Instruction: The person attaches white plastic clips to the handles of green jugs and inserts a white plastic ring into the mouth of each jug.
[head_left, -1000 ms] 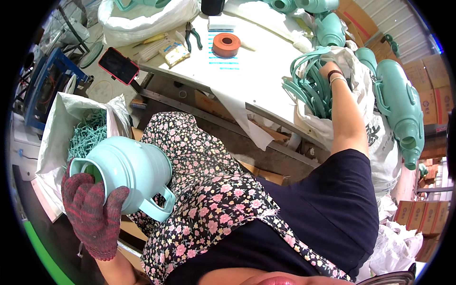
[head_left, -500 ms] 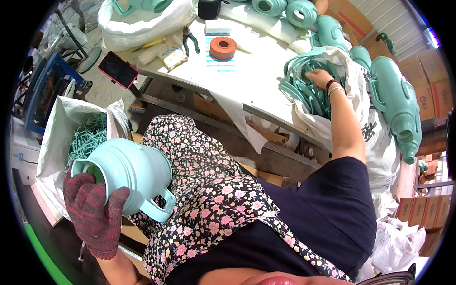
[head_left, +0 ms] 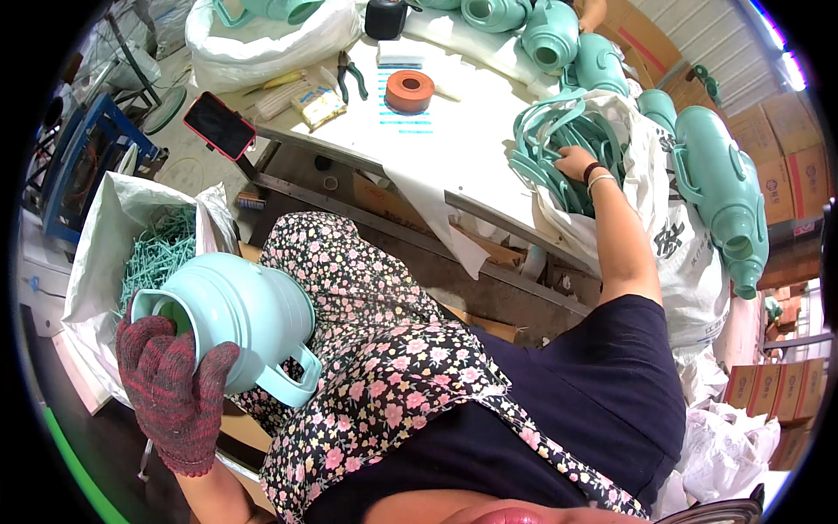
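Observation:
My left hand (head_left: 175,393), in a dark red and grey knitted glove, grips a turquoise plastic vacuum-flask casing (head_left: 240,319) by its open rim. The casing lies tilted against my floral apron (head_left: 384,349), its side handle facing down and right. Across the table, my bare right hand (head_left: 576,163) reaches into a white woven bag (head_left: 642,140) full of green plastic straps (head_left: 546,144). Its fingers are closed at a strap among the tangle; the fingertips are partly hidden.
Left of my lap stands a white sack (head_left: 96,253) with thin turquoise plastic scraps (head_left: 161,253). On the table lie orange tape (head_left: 409,92), pliers (head_left: 352,77) and a small packet (head_left: 320,107). A phone (head_left: 218,127) stands on a holder. Flask casings (head_left: 720,188) line the right; another person's arm (head_left: 592,13) shows behind.
My right hand has moved slightly down and left among the straps, which have shifted. A casing at the far side has tilted toward me. My left hand holds still.

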A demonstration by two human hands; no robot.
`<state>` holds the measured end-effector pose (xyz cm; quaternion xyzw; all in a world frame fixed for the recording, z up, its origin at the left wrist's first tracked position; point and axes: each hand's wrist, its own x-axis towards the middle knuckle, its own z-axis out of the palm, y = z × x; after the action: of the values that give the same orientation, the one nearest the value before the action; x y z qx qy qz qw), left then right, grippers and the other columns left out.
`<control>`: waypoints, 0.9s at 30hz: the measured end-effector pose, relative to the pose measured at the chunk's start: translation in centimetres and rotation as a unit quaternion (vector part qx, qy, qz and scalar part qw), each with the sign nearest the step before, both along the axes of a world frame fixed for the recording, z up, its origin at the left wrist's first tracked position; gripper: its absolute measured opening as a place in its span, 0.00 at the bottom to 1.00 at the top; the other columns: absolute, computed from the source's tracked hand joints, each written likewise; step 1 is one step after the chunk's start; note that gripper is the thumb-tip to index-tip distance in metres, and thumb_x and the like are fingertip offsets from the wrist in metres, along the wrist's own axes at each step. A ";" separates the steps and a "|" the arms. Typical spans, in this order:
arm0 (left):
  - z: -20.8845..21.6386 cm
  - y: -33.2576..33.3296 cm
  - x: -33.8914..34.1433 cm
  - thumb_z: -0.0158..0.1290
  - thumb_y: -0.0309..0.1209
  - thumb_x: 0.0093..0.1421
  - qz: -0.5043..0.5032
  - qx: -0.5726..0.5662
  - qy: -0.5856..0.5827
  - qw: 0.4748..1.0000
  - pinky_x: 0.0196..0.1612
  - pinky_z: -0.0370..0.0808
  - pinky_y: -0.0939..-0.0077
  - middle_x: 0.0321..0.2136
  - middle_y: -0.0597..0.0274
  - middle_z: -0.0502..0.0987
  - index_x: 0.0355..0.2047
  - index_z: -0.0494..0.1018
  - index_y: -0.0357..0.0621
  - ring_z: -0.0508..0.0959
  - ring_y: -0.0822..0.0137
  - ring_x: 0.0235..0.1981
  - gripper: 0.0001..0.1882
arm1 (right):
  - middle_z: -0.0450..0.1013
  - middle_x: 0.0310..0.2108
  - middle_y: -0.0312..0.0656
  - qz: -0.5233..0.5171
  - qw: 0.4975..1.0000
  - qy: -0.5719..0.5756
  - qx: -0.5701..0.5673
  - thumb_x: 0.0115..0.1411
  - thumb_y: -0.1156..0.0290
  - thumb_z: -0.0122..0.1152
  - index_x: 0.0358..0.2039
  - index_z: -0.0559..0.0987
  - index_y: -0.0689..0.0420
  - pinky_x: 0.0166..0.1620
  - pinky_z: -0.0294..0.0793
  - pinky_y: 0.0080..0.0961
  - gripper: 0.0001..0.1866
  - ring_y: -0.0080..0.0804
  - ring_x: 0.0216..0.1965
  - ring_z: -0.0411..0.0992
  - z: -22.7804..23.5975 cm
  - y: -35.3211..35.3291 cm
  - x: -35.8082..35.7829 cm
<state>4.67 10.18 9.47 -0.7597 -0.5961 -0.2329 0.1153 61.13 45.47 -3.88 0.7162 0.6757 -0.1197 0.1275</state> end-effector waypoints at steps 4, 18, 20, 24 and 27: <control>0.2 -0.1 -0.2 0.63 0.29 0.47 0.011 -0.027 0.007 1.000 0.49 0.67 0.50 0.34 0.51 0.71 0.30 0.70 0.38 0.70 0.45 0.44 0.14 | 0.77 0.42 0.46 0.003 0.958 -0.143 0.248 0.53 0.65 0.58 0.41 0.79 0.49 0.48 0.74 0.43 0.14 0.44 0.47 0.75 5.1 -0.6 -2.9; 1.7 9.1 -5.1 0.48 0.48 0.65 -0.140 -0.007 -0.546 0.826 0.62 0.60 0.61 0.59 0.51 0.67 0.60 0.65 0.41 0.69 0.58 0.57 0.30 | 0.55 0.13 0.24 0.060 0.505 0.860 -0.034 0.60 0.48 0.60 0.21 0.65 0.45 0.15 0.50 0.18 0.20 0.18 0.12 0.52 14.9 -3.5 -33.5; 4.5 8.7 -1.5 0.45 0.50 0.65 -0.021 -0.024 -0.600 0.800 0.56 0.68 0.66 0.44 0.53 0.75 0.61 0.63 0.42 0.75 0.64 0.46 0.31 | 0.57 0.14 0.26 0.056 0.575 0.813 -0.075 0.62 0.56 0.58 0.23 0.67 0.47 0.15 0.53 0.18 0.16 0.18 0.13 0.55 16.4 -10.3 -42.2; 3.2 8.2 -7.4 0.52 0.43 0.64 0.056 -0.070 -0.591 0.801 0.43 0.74 0.73 0.27 0.68 0.73 0.48 0.72 0.42 0.73 0.76 0.28 0.20 | 0.67 0.18 0.31 0.272 0.528 0.800 -0.087 0.61 0.59 0.59 0.26 0.76 0.58 0.26 0.71 0.23 0.15 0.20 0.20 0.66 10.3 -9.8 -45.8; -0.9 5.2 -5.6 0.51 0.37 0.64 0.182 -0.083 -0.662 0.723 0.39 0.75 0.77 0.24 0.69 0.71 0.45 0.72 0.41 0.72 0.77 0.24 0.14 | 0.61 0.15 0.29 0.212 0.569 0.760 -0.232 0.64 0.60 0.57 0.30 0.71 0.54 0.20 0.59 0.17 0.12 0.17 0.15 0.57 5.4 -10.9 -46.8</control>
<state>-0.97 15.37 8.55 -0.2957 -0.6649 -0.6002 -0.3319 14.37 34.52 1.50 0.1439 0.6051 -0.7423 -0.2492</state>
